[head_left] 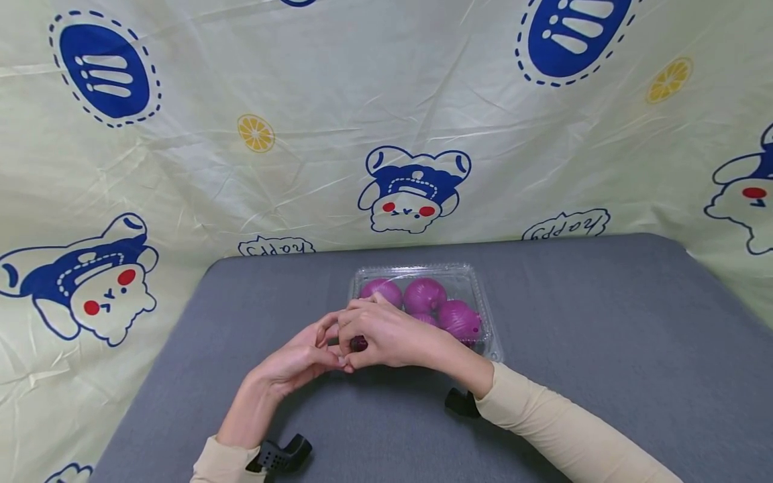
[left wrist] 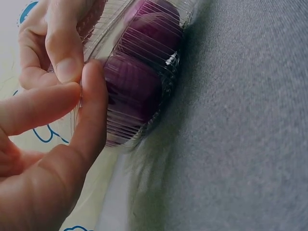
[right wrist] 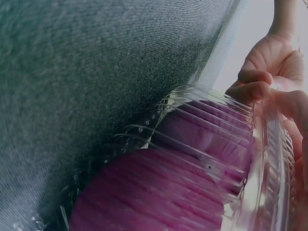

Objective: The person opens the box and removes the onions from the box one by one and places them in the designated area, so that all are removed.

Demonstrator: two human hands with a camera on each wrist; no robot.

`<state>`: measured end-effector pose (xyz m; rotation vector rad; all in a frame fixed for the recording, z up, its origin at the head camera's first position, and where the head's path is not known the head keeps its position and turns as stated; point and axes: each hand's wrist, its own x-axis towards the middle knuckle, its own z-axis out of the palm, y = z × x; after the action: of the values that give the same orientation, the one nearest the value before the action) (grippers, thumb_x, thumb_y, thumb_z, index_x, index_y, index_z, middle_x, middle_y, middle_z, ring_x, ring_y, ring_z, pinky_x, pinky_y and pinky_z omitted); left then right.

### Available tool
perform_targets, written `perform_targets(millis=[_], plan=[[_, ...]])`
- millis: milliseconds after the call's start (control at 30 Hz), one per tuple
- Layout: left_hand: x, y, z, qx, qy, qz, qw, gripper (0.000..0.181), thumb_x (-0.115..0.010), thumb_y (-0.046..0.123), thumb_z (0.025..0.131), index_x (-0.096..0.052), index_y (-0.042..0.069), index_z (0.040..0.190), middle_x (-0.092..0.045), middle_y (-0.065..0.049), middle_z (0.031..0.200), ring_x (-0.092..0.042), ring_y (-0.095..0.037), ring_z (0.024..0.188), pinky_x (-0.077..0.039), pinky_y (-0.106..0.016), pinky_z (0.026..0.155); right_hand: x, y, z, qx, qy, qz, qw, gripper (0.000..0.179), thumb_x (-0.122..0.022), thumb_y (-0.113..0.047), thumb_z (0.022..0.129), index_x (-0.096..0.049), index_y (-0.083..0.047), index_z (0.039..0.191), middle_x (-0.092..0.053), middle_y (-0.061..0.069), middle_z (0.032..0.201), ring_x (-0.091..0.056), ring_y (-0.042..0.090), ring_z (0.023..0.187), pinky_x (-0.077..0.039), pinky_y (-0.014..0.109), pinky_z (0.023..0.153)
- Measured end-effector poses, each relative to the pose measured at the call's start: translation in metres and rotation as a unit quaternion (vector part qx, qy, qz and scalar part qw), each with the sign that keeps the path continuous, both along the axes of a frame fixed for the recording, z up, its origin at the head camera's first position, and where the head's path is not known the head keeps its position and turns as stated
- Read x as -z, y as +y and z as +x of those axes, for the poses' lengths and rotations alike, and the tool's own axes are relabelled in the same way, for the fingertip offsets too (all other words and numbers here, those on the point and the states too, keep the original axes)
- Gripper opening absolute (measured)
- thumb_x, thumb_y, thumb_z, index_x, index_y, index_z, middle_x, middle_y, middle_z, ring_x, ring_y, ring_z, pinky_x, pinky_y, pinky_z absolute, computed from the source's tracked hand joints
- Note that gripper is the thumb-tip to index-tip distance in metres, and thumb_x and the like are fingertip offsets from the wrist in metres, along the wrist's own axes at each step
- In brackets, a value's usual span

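A clear ribbed plastic clamshell box [head_left: 417,271] sits on the grey table with several round purple things [head_left: 459,319] inside. At its front left corner my left hand [head_left: 298,359] pinches the rim between thumb and finger, as the left wrist view shows. My right hand [head_left: 389,335] comes over the box's front and pinches the same edge, its fingertips right beside the left ones. Seen from the right wrist, the rim [right wrist: 269,163] runs up to both hands. In the head view the right hand covers the box's front left part.
The grey cloth-covered table [head_left: 604,362] stretches to both sides of the box. Behind it hangs a pale curtain [head_left: 314,188] with printed cartoon figures. A black wrist mount [head_left: 284,455] sits on the left wrist and another [head_left: 461,402] on the right.
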<state>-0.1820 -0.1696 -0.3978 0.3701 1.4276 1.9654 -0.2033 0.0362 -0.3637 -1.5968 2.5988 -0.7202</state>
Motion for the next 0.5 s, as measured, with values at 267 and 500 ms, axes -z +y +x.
perform_targets(millis=[267,500], plan=[[0.0035,0.0004,-0.0006,-0.003,0.001,-0.002,1.0000,0.083,-0.055,-0.018,0.085,-0.015,0.008,0.154,-0.051,-0.014,0.126,-0.063,-0.020,0.094,-0.053,-0.034,0.084,-0.0006,-0.0005,-0.0006,-0.001,-0.010,-0.014,0.9999,0.010,-0.078,-0.027,0.084,-0.070,-0.030,0.079,-0.058,-0.021,0.084,-0.045,0.002,0.091,-0.030,0.034,0.084],[0.0045,0.0008,-0.0009,-0.005,0.008,-0.009,0.9999,0.083,-0.056,-0.016,0.085,-0.017,0.008,0.154,-0.052,-0.014,0.123,-0.063,-0.020,0.092,-0.053,-0.035,0.083,0.0001,0.0004,-0.0007,0.002,-0.016,-0.017,0.9997,0.007,-0.078,-0.027,0.084,-0.072,-0.028,0.080,-0.059,-0.018,0.083,-0.045,0.003,0.090,-0.031,0.035,0.083]])
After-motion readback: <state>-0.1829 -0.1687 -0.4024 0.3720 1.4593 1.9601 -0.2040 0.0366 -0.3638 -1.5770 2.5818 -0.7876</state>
